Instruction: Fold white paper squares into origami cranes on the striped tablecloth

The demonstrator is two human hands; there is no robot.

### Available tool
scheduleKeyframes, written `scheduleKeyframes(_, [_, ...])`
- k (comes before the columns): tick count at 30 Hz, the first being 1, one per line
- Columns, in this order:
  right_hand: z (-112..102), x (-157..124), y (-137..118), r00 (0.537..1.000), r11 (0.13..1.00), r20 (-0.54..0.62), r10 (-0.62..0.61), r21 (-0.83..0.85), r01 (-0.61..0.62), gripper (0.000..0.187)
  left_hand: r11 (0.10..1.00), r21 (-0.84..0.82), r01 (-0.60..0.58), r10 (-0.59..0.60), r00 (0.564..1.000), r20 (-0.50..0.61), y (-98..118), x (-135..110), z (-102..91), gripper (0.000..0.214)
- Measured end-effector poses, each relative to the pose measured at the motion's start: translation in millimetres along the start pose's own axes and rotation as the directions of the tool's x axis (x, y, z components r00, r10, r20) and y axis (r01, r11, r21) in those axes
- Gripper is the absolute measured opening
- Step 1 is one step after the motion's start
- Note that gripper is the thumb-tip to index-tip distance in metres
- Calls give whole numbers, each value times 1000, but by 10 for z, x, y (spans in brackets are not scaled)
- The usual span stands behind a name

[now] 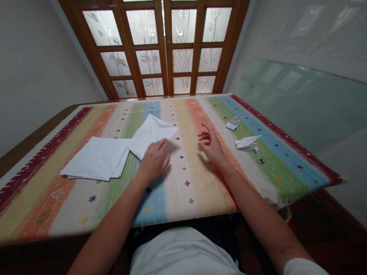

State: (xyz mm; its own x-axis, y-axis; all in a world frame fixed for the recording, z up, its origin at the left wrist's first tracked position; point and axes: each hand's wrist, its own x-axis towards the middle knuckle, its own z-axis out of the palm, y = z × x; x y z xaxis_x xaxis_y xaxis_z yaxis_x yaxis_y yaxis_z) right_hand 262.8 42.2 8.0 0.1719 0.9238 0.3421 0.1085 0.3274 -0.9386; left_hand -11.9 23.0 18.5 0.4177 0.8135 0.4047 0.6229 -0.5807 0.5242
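My left hand [155,159] lies at the near right edge of a creased white sheet of paper [151,134], its fingers over that edge and its thumb apart; whether it presses on the sheet I cannot tell. To the left, a stack of white paper sheets [95,158] touches or slightly overlaps this sheet. My right hand [211,145] rests over the orange stripe of the cloth, fingers loosely bent and apart, nothing in them. Two small folded paper pieces lie right of it: a farther one [232,124] and a nearer, pointed one [247,143].
A striped tablecloth [188,197] covers the table, whose wooden edge [26,144] shows at the left. Beyond it stand wooden doors with frosted panes [143,27]. A pale glass panel [305,101] leans along the right wall.
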Motion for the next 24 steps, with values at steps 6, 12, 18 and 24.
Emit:
scheduleKeyframes(6, [-30,-29,39,938,925,312,-148,-291,243,49,950,-226,-214,278,909,312,198,-100,197,48])
scheduleKeyframes(12, [-88,-23,18,886,952,451,-105,-213,221,35,882,-468,-55,190,951,246,91,-82,-22,70])
scheduleKeyframes(18, [-139,-20,-63,944,950,321,-73,-265,164,5,745,-623,238,-128,968,217,-158,-64,-233,105])
scheduleKeyframes(24, [-145,34,5,983,961,182,-31,-266,80,19,714,-643,276,-184,961,207,-169,-44,-290,80])
